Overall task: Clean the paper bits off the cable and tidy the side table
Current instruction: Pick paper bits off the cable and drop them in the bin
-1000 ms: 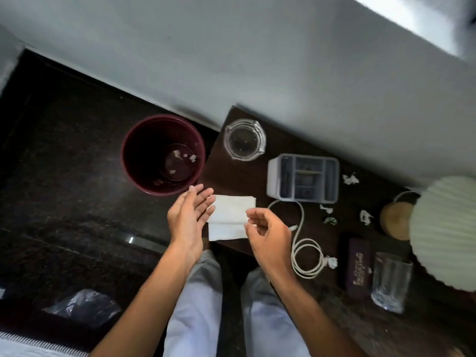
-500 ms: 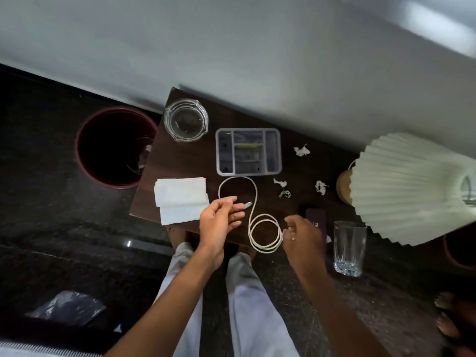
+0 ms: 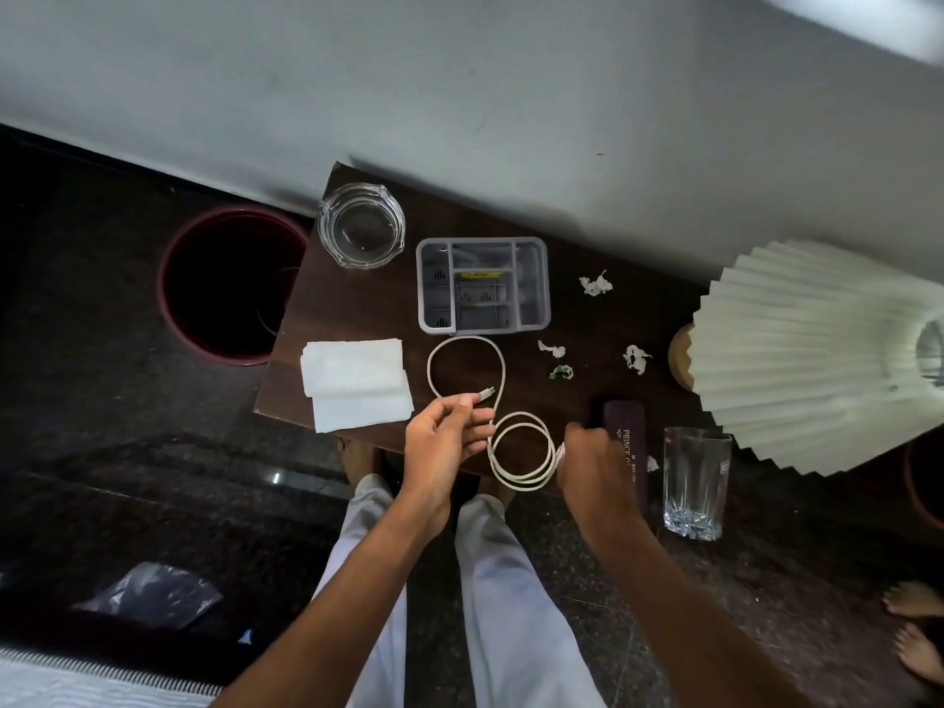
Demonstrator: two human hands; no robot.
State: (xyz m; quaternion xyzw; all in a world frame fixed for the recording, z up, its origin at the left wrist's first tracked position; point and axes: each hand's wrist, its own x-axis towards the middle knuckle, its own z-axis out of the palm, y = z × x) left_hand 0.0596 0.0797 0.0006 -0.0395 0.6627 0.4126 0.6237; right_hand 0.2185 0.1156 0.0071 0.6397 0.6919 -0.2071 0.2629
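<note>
The left hand (image 3: 449, 442) pinches the thin white charging cable (image 3: 521, 452) between thumb and fingertips just behind its plug end. The right hand (image 3: 592, 462) is curled against the coil's 3 o'clock edge, where something white sits on the cord. Its fingers are turned away, so I cannot tell what it grips, if anything. The cable lies on the dark wooden side table (image 3: 357, 298), with one open loop toward 12 o'clock and a tighter coil at the near edge. Judging by this, the cleaning has barely started: torn white paper bits (image 3: 595, 284) are scattered from 1 to 3 o'clock of the coil, one of them green-tinged, and nothing looks sorted yet. At 10 o'clock a folded white paper napkin (image 3: 355, 390) lies flat. The grey plastic compartment organiser (image 3: 482, 284) at 12 o'clock holds something yellow-striped in its middle slot, and its other contents are unclear. I can see nothing in the clear glass ashtray (image 3: 361, 224) at 11 o'clock or the cut-glass tumbler (image 3: 694, 482) at 3 o'clock. The round maroon bin (image 3: 230, 283) on the floor at 10 o'clock is too dark inside to read.
</note>
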